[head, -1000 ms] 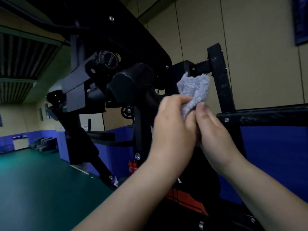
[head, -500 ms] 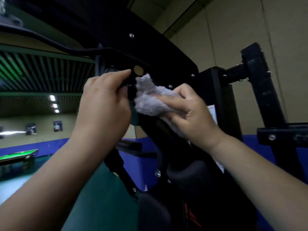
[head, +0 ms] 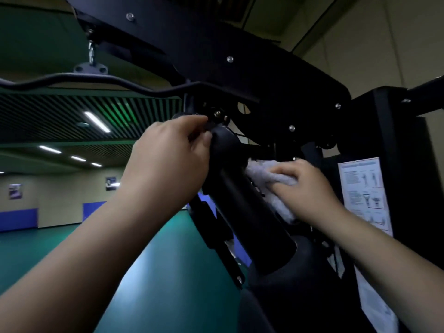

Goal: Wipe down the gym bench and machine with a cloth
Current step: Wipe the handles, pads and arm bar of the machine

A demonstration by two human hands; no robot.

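Both arms raised; left hand (head: 168,155) fingers curled, right hand (head: 310,188) seemingly pressing flat.

Right hand (head: 310,188) on cloth (head: 264,174), against machine (head: 216,44)

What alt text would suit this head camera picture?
A person's right hand presses a grey cloth against a black gym machine, while the left hand grips its padded roller.
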